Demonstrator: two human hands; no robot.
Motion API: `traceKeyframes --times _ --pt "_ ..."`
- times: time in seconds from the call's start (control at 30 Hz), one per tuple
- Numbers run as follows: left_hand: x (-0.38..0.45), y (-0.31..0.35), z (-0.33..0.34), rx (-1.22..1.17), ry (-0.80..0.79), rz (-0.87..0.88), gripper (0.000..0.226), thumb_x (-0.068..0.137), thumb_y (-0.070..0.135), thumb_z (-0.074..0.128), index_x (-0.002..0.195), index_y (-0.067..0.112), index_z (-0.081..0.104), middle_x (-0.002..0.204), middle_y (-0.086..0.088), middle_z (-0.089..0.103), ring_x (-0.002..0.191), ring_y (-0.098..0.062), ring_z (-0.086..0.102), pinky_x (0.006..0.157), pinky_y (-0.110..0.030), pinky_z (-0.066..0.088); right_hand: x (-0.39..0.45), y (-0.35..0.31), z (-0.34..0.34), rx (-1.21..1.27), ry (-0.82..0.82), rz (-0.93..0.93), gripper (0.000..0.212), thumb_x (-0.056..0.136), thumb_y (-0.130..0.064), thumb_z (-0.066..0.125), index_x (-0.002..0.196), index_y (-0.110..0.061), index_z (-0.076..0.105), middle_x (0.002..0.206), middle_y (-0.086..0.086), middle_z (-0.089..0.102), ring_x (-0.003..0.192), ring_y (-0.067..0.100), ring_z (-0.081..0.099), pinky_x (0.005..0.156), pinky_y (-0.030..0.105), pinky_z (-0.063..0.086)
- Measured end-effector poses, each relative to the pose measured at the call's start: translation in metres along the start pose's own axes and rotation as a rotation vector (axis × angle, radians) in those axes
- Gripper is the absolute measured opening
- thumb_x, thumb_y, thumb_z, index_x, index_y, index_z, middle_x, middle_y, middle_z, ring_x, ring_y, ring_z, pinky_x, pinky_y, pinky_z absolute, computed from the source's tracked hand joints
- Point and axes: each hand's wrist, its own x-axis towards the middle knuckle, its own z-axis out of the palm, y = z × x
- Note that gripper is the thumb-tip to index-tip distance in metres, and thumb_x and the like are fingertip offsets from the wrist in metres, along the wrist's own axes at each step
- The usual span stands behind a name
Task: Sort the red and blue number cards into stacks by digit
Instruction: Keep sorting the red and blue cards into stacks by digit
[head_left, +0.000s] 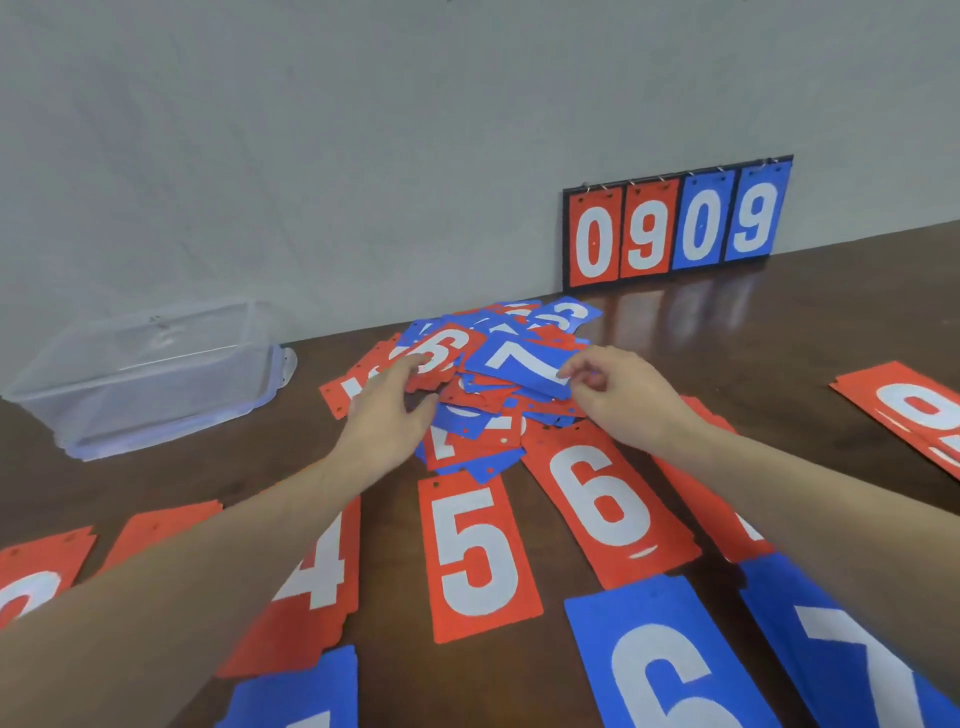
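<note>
A loose pile of red and blue number cards lies mid-table. My left hand grips a red 6 card on the pile's left side, thumb under its near edge. My right hand pinches the right edge of a blue 7 card on top of the pile. Sorted cards lie nearer me: a red 4 partly under my left arm, a red 5, a red 6, a blue 6 and a blue 7.
A clear plastic box stands at the left by the wall. A scoreboard reading 0909 leans on the wall at the back right. Red cards lie at the right edge, more red cards at the near left.
</note>
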Motion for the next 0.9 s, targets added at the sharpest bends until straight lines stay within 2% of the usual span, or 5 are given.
traceKeyframes --times 0.1,0.27,0.57,0.8,0.9 --pt "0.023 -0.014 -0.001 0.084 0.045 -0.023 0.045 0.098 0.032 0.058 0.141 0.023 0.049 0.145 -0.002 0.052 0.137 -0.026 0.042 0.113 -0.046 0.034 0.023 0.0 0.014 -0.025 -0.011 -0.034 0.022 0.093 -0.015 0.059 0.107 -0.03 0.066 0.106 -0.008 0.062 0.107 0.013 0.053 0.086 0.027 0.045" --pt "0.053 -0.033 -0.004 0.228 0.014 -0.072 0.057 0.097 0.05 0.055 0.147 0.028 0.041 0.15 0.0 0.046 0.141 -0.026 0.034 0.113 -0.05 0.024 0.055 -0.001 0.031 -0.059 0.011 -0.061 0.027 0.092 -0.023 0.06 0.119 -0.027 0.066 0.128 -0.003 0.063 0.125 0.02 0.05 0.106 0.042 0.043" --pt "0.056 -0.044 0.001 0.194 0.02 -0.119 0.06 0.089 0.057 0.062 0.141 0.032 0.044 0.145 -0.001 0.047 0.134 -0.025 0.043 0.113 -0.048 0.027 0.085 0.011 0.043 -0.315 -0.127 -0.003 0.068 0.083 -0.065 0.066 0.143 -0.037 0.047 0.152 -0.007 0.044 0.14 0.022 0.036 0.116 0.049 0.027" --pt "0.055 -0.047 0.0 0.077 0.097 -0.052 0.058 0.085 0.038 0.076 0.137 0.03 0.05 0.133 0.003 0.039 0.124 -0.015 0.043 0.108 -0.039 0.032 0.09 0.027 0.047 -0.249 0.005 -0.111 0.078 0.08 -0.063 0.071 0.147 -0.042 0.037 0.147 -0.009 0.042 0.14 0.015 0.032 0.113 0.043 0.021" --pt "0.054 -0.047 -0.003 -0.097 0.101 -0.076 0.054 0.088 0.017 0.075 0.135 0.027 0.052 0.128 0.009 0.034 0.117 -0.007 0.044 0.092 -0.013 0.038 0.088 0.03 0.051 -0.31 0.041 -0.168 0.075 0.084 -0.063 0.066 0.149 -0.04 0.035 0.146 -0.009 0.044 0.139 0.015 0.035 0.112 0.039 0.018"
